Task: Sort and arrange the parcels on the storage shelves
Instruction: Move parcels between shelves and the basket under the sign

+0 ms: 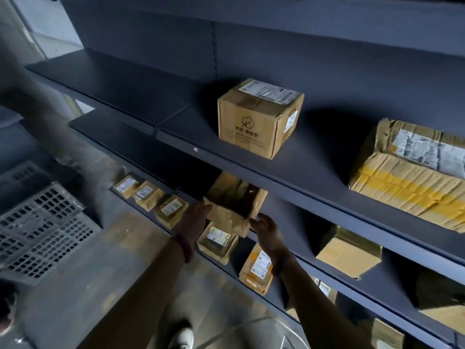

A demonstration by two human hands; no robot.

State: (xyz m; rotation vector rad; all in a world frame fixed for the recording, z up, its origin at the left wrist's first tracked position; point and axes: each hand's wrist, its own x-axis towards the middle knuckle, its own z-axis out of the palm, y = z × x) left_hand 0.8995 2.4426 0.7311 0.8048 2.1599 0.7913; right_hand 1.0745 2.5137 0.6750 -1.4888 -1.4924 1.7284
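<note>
A plain cardboard box (232,201) sits on the middle shelf (289,222), partly under the shelf above. My left hand (195,214) lies flat against its left side. My right hand (264,229) touches its front right corner with fingers slightly spread. The box is held between both hands. Both wrists wear dark bands. On the shelf below, several small labelled parcels (171,210) stand in a row along the front edge, two of them (217,241) directly under my hands.
On the upper shelf (176,137) stand a printed carton (256,119) and a large yellow-taped parcel (412,177). Another brown box (348,254) sits further right on the middle shelf. Grey perforated crates (42,222) lie on the floor at left.
</note>
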